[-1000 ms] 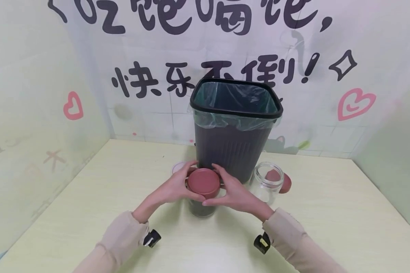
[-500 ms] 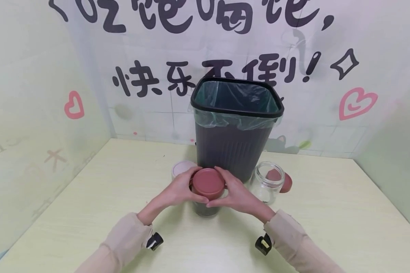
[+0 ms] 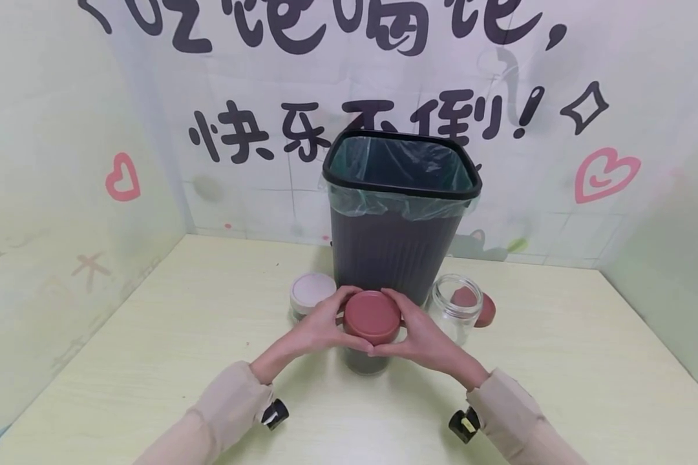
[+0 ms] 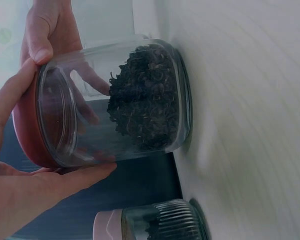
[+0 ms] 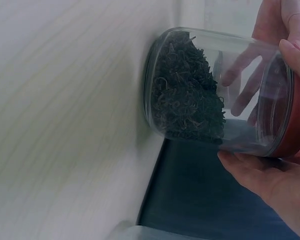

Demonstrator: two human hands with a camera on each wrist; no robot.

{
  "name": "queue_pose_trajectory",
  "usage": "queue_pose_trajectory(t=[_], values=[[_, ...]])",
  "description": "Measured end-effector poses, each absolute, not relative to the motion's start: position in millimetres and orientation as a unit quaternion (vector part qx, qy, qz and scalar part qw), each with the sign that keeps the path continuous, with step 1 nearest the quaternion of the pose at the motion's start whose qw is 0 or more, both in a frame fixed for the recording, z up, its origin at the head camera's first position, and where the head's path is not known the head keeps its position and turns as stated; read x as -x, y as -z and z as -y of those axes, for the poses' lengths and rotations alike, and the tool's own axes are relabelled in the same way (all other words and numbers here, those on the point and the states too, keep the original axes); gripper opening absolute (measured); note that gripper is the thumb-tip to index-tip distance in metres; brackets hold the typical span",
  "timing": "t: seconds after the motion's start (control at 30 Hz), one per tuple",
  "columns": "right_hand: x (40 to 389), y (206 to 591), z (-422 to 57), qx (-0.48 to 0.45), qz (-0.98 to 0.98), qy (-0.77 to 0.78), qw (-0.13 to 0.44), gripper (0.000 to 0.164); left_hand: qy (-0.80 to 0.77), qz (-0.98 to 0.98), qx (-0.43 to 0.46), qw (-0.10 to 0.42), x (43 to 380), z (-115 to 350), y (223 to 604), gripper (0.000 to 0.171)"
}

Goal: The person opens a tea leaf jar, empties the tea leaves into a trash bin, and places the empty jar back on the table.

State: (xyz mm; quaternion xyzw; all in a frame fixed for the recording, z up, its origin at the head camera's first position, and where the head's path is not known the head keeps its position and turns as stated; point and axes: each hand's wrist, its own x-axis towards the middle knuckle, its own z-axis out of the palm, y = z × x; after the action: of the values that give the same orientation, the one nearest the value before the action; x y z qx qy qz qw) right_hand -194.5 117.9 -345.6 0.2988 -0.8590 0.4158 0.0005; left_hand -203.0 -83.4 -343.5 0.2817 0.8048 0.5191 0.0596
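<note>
A clear glass jar (image 4: 97, 120) with a red lid (image 3: 372, 315) stands upright at the table's middle, its base at the tabletop. Dark, curled dried leaves (image 5: 187, 95) that look like tea fill roughly its lower half. My left hand (image 3: 327, 328) grips the jar from the left, thumb along the lid's front edge. From the opposite side my right hand (image 3: 423, 330) holds it too, and the two thumb tips meet in front. The fingers spread over the upper glass and lid rim. Left of it stands a smaller jar with a pale pink lid (image 3: 313, 289), partly behind my left hand.
Close behind the hands stands a dark bin (image 3: 395, 242) lined with a clear bag. An uncovered glass jar (image 3: 455, 313) is to the right, with a loose red lid (image 3: 487, 310) behind it. Printed sheets enclose the table (image 3: 558, 361) at the back and sides.
Both hands have shifted the red-lidded jar to the right and slightly nearer, keeping their hold. The pink-lidded jar now shows more fully. Bin and uncovered jar stay put.
</note>
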Motion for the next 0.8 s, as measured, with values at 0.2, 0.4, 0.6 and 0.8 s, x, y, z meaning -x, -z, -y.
queue_pose_trajectory(t=[0.2,0.4,0.6,0.8], values=[[192.3,344.8,-125.0,-0.308,0.859,-0.408,0.018,0.084,-0.540,-0.793,-0.273,0.076,202.7,76.8,344.7,0.081],[190.7,346.0,-132.9,-0.314,0.859,-0.403,0.026,0.085,-0.534,-0.793,-0.278,0.094,204.2,71.9,347.6,0.084],[189.9,346.7,-137.9,-0.309,0.863,-0.398,0.015,0.090,-0.514,-0.794,-0.301,0.123,209.7,70.0,352.7,0.084],[187.8,348.4,-129.0,-0.279,0.876,-0.392,0.040,0.095,-0.479,-0.802,-0.343,0.098,212.8,67.6,358.1,0.087]])
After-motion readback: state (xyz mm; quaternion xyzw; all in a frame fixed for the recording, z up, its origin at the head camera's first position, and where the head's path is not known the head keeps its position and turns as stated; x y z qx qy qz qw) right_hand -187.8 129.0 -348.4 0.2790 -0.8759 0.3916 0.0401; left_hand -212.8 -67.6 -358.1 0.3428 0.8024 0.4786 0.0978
